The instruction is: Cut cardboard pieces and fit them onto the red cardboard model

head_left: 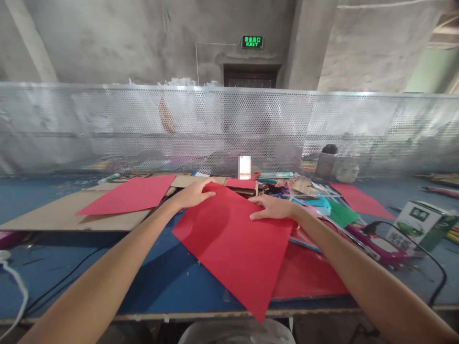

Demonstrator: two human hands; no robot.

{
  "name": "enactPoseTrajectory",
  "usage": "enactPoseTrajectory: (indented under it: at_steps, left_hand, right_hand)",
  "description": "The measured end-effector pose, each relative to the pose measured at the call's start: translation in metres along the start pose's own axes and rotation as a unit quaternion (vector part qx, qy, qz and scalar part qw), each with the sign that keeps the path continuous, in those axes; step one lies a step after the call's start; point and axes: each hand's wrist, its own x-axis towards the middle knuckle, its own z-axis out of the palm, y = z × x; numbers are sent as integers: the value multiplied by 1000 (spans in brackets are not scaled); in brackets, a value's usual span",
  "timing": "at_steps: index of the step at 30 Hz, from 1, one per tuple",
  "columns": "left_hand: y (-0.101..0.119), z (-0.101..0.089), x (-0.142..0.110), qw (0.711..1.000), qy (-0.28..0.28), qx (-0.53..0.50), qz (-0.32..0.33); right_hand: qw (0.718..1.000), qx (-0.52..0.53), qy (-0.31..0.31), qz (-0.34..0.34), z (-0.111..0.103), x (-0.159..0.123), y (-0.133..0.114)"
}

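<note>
A sheet of red paper (236, 243) is held tilted in front of me, one corner pointing down past the table's front edge. My left hand (195, 193) grips its far left corner, thumb on top and fingers behind. At the far right edge my right hand (272, 208) pinches the same sheet, thumb on its face and the other fingers mostly behind it. Partly under the sheet lies a clear packet of red paper (308, 274) on the table. Another red sheet (132, 193) rests on flat cardboard (43, 215) to the left.
The blue table (154, 286) ends at a perforated metal screen (201, 124). To the right are a white-and-green carton (409, 224), a magenta device (380, 243) with a black cable, a dark-capped bottle (326, 162) and a glass jar (347, 167). Small clutter (279, 188) lies beyond my hands.
</note>
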Motion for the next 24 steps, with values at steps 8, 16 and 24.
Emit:
enactPoseTrajectory:
  at_steps: [8,16,24]
  left_hand:
    - [-38,-2,-8,972,-160,-87,-149]
    - [-53,14,1,990,-78,32,-113]
    - [-47,25,2,979,-71,159,-102]
  right_hand:
    - [993,-107,40,17,-29,-14,16]
    - [977,-210,34,12,-40,-19,25]
    - [916,-231,328,14,-25,7,38]
